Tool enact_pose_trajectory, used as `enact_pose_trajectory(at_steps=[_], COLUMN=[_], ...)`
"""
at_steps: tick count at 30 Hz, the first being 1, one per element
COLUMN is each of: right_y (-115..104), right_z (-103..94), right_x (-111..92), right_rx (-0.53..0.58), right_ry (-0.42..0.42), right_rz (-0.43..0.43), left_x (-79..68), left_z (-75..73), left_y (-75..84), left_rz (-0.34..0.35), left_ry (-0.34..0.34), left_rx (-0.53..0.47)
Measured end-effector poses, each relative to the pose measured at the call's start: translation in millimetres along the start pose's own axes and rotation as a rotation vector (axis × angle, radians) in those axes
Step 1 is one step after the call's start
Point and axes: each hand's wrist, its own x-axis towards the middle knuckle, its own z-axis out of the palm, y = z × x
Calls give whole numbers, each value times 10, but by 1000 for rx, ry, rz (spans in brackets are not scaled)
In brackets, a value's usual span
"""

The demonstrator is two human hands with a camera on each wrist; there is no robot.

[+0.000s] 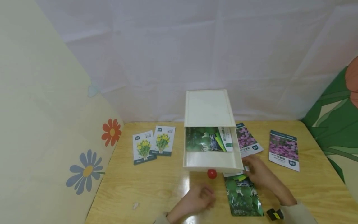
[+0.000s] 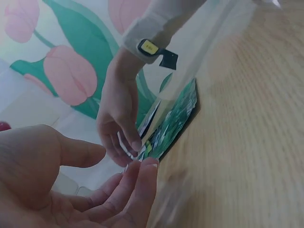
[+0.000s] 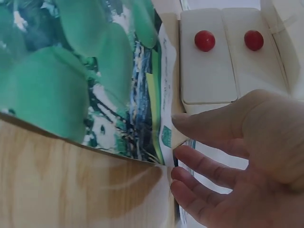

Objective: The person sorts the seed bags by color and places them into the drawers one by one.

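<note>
A seed packet with green round fruit on it [image 1: 243, 197] lies in front of the white drawer box [image 1: 208, 107]. My right hand [image 1: 260, 172] pinches its far corner between thumb and fingers; in the left wrist view the packet [image 2: 173, 121] stands tilted off the wood. My left hand [image 1: 197, 199] hovers left of the packet, fingers loosely curled, holding nothing. A pulled-out drawer [image 1: 207, 160] contains another green packet [image 1: 202, 140], partly under the box top. Below the drawer's front edge shows a red knob [image 1: 212, 173].
Two yellow-flower packets [image 1: 143, 147] overlap at the left of the wooden table [image 1: 120, 193]. Purple-flower packets lie right of the box, one partly beside it [image 1: 247, 140], one farther right [image 1: 284, 151]. Two red knobs [image 3: 204, 41] appear on drawer fronts in the right wrist view.
</note>
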Motion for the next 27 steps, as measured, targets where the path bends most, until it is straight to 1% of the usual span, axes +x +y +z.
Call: enact_pose_trajectory(at_steps=[5, 8, 12, 20, 24, 27], right_y=[44, 49, 53, 32, 16, 11], right_z=[32, 49, 59, 51, 42, 37], right_x=[8, -7, -33, -56, -66, -72], right_rx=[5, -12, -38, -70, -62, -60], right_ry=[-14, -6, 10, 12, 0, -10], right_rz=[-33, -30, -12, 45, 62, 78], left_x=[37, 52, 67, 107, 124, 134], left_z=[101, 144, 209, 303, 344, 380], left_y=[19, 20, 12, -6, 10, 25], left_rz=[-37, -71, -101, -130, -141, -136], left_ry=[-48, -67, -69, -90, -90, -76], left_rx=[17, -30, -97, -167, -177, -165])
